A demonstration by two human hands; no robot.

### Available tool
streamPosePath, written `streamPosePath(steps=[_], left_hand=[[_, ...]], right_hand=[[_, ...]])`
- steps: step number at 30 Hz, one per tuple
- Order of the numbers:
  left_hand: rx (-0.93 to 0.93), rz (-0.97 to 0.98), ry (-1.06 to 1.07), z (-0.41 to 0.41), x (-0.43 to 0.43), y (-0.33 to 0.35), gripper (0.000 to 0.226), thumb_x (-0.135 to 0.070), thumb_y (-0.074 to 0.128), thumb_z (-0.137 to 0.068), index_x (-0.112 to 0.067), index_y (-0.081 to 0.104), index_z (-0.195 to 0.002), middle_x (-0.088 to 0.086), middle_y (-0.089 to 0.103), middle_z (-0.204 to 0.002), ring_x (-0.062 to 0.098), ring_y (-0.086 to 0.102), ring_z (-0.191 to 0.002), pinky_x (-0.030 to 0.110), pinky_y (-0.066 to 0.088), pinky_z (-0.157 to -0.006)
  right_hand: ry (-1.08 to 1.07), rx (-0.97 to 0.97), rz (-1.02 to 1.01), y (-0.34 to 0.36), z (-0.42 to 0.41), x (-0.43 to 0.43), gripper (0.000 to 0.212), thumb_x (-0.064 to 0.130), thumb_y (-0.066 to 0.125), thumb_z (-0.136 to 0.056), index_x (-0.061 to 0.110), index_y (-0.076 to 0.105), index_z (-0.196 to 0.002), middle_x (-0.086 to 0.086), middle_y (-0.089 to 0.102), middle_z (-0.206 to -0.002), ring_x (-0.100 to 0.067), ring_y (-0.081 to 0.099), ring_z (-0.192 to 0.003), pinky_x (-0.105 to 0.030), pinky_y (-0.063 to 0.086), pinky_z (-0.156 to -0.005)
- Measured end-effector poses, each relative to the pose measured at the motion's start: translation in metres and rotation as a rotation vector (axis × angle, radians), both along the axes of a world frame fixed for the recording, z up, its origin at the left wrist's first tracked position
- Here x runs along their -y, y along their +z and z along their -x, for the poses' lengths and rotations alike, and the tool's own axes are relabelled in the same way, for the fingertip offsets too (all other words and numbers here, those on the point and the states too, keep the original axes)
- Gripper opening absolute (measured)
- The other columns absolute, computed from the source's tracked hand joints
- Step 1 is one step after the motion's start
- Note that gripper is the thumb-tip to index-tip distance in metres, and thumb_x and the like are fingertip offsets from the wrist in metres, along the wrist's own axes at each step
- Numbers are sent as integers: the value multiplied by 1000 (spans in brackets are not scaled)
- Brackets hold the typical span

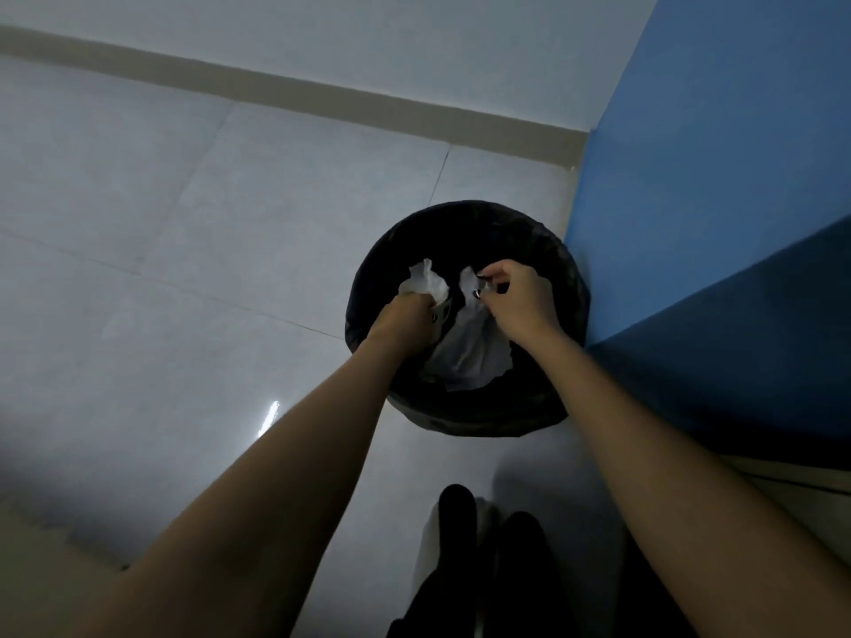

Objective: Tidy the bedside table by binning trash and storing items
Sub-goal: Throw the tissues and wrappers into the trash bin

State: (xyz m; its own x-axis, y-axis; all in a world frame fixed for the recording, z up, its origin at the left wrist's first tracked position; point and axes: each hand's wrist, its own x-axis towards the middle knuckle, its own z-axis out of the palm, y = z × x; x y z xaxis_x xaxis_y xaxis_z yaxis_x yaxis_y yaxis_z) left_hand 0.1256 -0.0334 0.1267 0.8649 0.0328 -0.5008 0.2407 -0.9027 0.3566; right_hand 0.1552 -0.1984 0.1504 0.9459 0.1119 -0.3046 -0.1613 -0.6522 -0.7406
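Observation:
A round black bin lined with a dark bag stands on the pale tiled floor, against a blue wall. Both my hands reach down over its mouth. My left hand is closed around a crumpled white tissue that sticks out past the knuckles. My right hand pinches the top of another piece of white paper, which hangs down inside the bin; something small and shiny shows at the fingertips, too small to identify. The bin's bottom is hidden in shadow.
The blue wall and a darker blue panel close off the right side. A beige skirting board runs along the far white wall. My dark-clad feet stand just before the bin. Open tiled floor spreads to the left.

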Motion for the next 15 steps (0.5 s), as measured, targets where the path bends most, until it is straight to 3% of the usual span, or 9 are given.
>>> streamPosePath(steps=[3,6,12,15], left_hand=[[22,7,0,6,-3,13,38,-18,44,-94,-10,53,-130,21,52,-130,41,54,-112,44,47,-90],[45,-12,-8,20,-4,34,36,-20,44,-93,-10,56,-126,20,53,-127,40,57,-108,44,49,-90],[181,-5,-41,56,2,125,25,-20,45,-91,-11,64,-104,12,66,-108,33,62,-97,41,51,-80],[226,17,-79,78,19,168,25,-21,45,-92,-12,66,-102,9,70,-102,30,64,-93,38,52,-78]], right_hand=[[-23,1,-2,12,10,3,23,10,64,-87,11,67,-110,-5,67,-111,-13,60,-101,-16,38,-78],[-34,1,8,37,29,3,23,11,66,-84,12,68,-108,-5,68,-110,-16,62,-104,-15,38,-79],[-77,17,-53,134,98,23,16,12,66,-82,14,69,-97,0,68,-82,-11,61,-76,-14,46,-63],[-114,18,-50,176,146,52,13,15,64,-82,18,70,-93,3,71,-79,-6,61,-71,-13,44,-59]])
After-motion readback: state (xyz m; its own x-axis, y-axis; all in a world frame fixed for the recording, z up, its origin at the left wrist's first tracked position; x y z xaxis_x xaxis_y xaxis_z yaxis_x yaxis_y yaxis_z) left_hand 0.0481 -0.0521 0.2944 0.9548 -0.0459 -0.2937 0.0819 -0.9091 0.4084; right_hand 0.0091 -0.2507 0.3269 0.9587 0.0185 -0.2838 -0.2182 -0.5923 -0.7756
